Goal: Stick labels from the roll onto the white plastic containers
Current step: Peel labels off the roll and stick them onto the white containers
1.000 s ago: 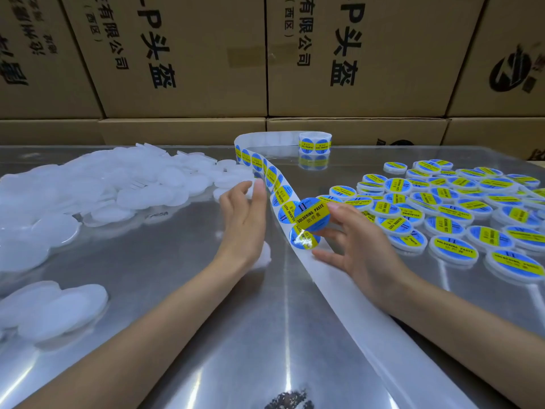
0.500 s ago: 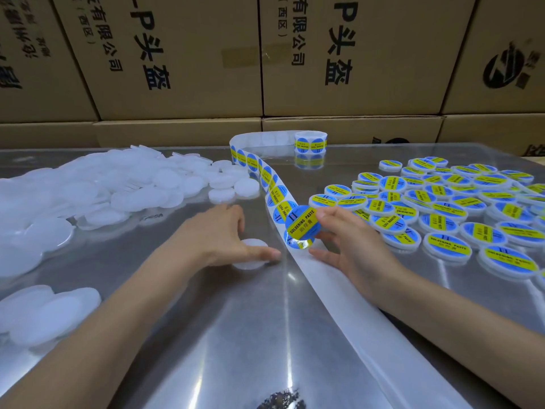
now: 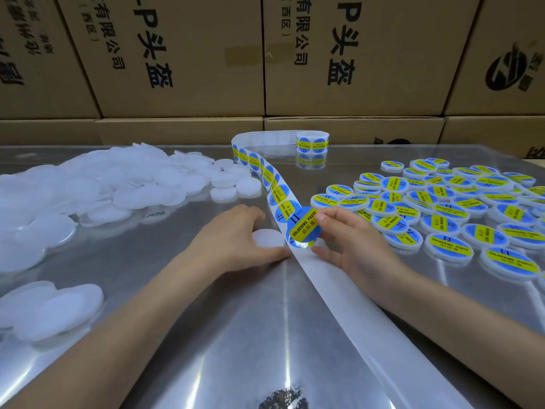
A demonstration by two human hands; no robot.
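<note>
My right hand (image 3: 351, 246) pinches a round blue-and-yellow "SOLDERING PASTE" label (image 3: 303, 228) by its upper right edge, between thumb and forefinger, the other fingers spread low over the bare backing strip (image 3: 339, 287). The label stands half lifted off the strip, its lower edge down near the liner. My left hand (image 3: 236, 237) is cupped around a blank white plastic container (image 3: 267, 238), thumb along its near side and fingers curled over its far side, pinning it to the shiny metal table (image 3: 206, 335) just left of the strip.

The label looks like thin glossy film: nearly weightless, floppy, and likely to curl onto itself or catch my fingertips if I hold too much of it. I judge the edge pinch is right, touching as little adhesive as I can. The container is a small, flat, light disc with a smooth lid, and on this slick table it would probably skate away under a press, so holding it by the rim makes sense and leaves the top free.

The label roll (image 3: 312, 142) sits at the far edge, its strip of unused labels (image 3: 269, 178) running toward me. Blank containers (image 3: 124, 184) are heaped on my left, labelled containers (image 3: 442, 214) spread on my right. Cardboard boxes (image 3: 191, 54) are stacked behind.
</note>
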